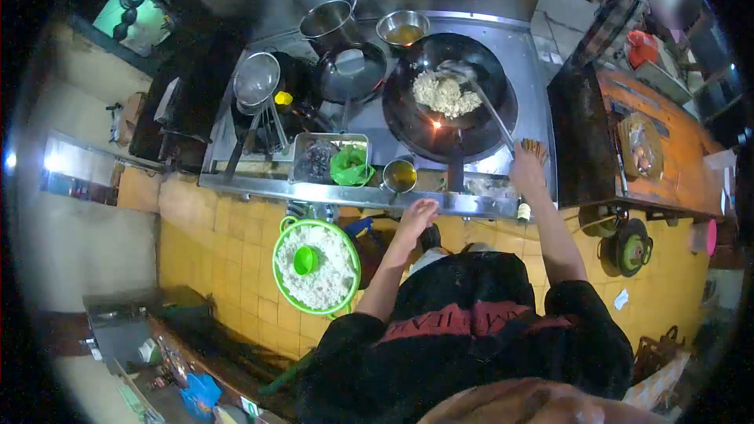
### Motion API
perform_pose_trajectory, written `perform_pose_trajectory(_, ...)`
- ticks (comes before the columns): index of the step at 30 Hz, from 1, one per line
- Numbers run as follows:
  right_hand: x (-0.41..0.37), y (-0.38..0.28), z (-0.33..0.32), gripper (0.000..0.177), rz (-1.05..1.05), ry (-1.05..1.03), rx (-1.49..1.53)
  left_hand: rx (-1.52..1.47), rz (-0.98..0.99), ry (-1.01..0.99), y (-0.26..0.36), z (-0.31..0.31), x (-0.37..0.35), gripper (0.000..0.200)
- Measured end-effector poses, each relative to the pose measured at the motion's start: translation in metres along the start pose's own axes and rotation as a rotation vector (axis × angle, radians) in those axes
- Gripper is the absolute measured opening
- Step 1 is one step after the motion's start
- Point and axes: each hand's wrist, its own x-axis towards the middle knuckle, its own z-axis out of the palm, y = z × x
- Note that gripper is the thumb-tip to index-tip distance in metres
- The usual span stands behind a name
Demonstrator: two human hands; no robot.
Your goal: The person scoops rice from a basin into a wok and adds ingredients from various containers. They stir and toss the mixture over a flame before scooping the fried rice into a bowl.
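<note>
**Ladle in the wok, right hand on its handle**

We start with the long-handled steel ladle [491, 110]. Its bowl lies far from the grip, resting on the heap of pale fried rice [446, 94] in the middle of the big black round wok [416, 129]. Its thin shaft slants back over the wok's near right rim to the right hand [528, 165], whose fingers are wrapped round the end of the handle. So the grip sits outside the wok, just beyond its edge, with the whole shaft between the hand and the food.

The left hand [418, 216] is lower down, at the front lip of the stainless steel stove counter [314, 192]. Its fingers are stretched out and we see nothing clasped in it. Just above it on the counter stands a small steel cup of yellow liquid [400, 176], close beside the wok's dark straight handle [455, 169].

Left of the cup is a rectangular steel tray [310, 139] holding a crumpled green plastic bag [351, 165]. Behind it stand a dark round pan [351, 71], a wire mesh strainer [257, 78], a tall steel pot [330, 22] and a steel bowl of yellow liquid [403, 28].

Below the counter, against the yellow tiled wall [228, 243], sits a round green basin [276, 263] full of white cooked rice, with a small green cup [305, 260] lying in it. Well to the right is an orange table [683, 157].
</note>
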Motion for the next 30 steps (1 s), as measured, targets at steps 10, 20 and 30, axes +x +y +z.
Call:
perform_pose_trajectory(10, -0.029, -0.020, -0.048, 0.050, -0.221, 0.043, 0.260, 0.409, 0.238, 0.113, 0.014, 0.047, 0.103, 0.045)
perform_pose_trajectory(20, -0.007, -0.052, -0.001, 0.055, -0.116, -0.015, -0.217, -0.231, -0.080, -0.259, 0.022, 0.069, 0.156, 0.025)
perform_pose_trajectory(30, -0.061, -0.009, -0.152, 0.043, -0.334, -0.172, -0.095, -0.830, -0.503, -0.392, 0.155, 0.126, 0.008, 0.012)
